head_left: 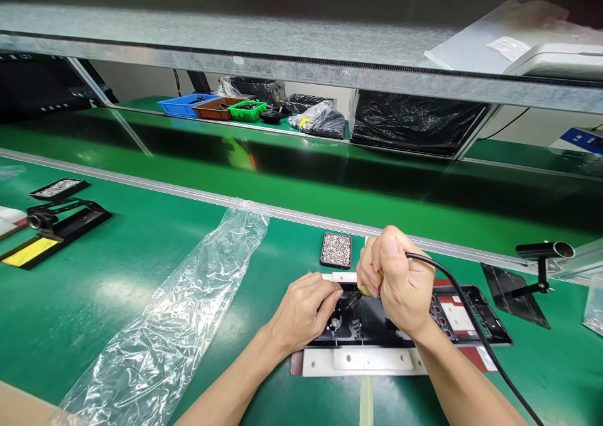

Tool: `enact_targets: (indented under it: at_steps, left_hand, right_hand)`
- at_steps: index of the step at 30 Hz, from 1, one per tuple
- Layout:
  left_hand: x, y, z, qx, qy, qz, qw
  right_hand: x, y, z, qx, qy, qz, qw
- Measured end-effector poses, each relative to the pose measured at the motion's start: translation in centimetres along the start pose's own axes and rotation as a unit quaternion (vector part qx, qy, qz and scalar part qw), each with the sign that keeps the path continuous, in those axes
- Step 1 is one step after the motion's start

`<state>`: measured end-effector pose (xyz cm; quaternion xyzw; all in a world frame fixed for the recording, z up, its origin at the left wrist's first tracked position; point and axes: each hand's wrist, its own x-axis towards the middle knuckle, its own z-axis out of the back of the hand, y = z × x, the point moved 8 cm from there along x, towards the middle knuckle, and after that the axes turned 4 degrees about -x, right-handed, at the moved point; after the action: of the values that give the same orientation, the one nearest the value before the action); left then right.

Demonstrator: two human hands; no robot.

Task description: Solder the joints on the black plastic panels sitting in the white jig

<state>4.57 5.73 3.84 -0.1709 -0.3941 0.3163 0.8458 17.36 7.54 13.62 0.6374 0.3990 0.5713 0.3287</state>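
My surface (141,244) is glossy green. At lower centre lies a black panel (377,322) on a white fixture (362,360). Above it sits a black tray (336,250) speckled pink-white. At upper left stand blue (181,104), brown (214,108) and green bins (247,110).

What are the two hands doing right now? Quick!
Left hand: open, fingers pressing on the black frame.
Right hand: closed in a fist around a corded screwdriver, tip down at the frame.
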Motion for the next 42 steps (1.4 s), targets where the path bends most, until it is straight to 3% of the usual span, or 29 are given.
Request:
enact_targets:
  at_steps: [42]
  left_hand:
    - [0.30, -0.59, 0.20, -0.005, 0.003, 0.001, 1.000]
  right_hand:
    - [0.19, 0.79, -0.14, 0.008, 0.005, 0.013, 1.000]
